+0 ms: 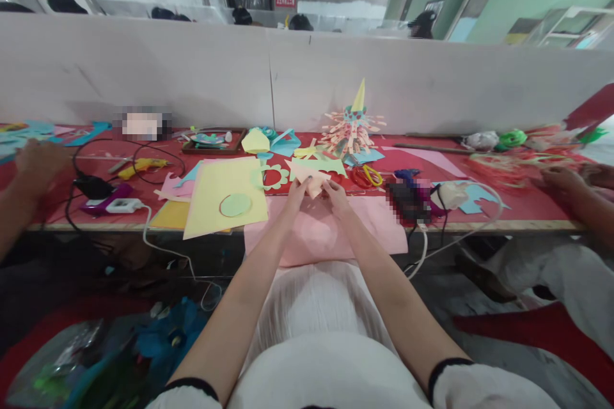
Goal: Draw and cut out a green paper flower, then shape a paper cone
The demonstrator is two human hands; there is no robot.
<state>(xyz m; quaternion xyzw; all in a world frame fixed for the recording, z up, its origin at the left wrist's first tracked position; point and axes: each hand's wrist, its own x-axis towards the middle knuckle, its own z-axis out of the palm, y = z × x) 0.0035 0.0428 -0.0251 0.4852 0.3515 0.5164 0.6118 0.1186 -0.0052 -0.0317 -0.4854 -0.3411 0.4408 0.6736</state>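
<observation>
A folded piece of pale peach paper [314, 184] is held up between my two hands over the table's front edge. My left hand [298, 195] pinches its left side, and my right hand [336, 197] closes on its right side. Under my wrists a large pink paper sheet [326, 230] hangs over the edge. To the left lies a pale yellow sheet [211, 188] with a green paper circle [235, 205] on it. A scalloped green paper ring [285, 177] sits just beyond my left hand. Scissors with yellow and red handles [368, 176] rest right of my hands.
A fringed paper figure with a yellow cone [354, 131] stands near the white partition [192, 70]. On the left are a yellow glue gun [141, 168] and a white plug [125, 205]. White cables [422, 252] hang at the right. Other people's hands [563, 180] work at both sides.
</observation>
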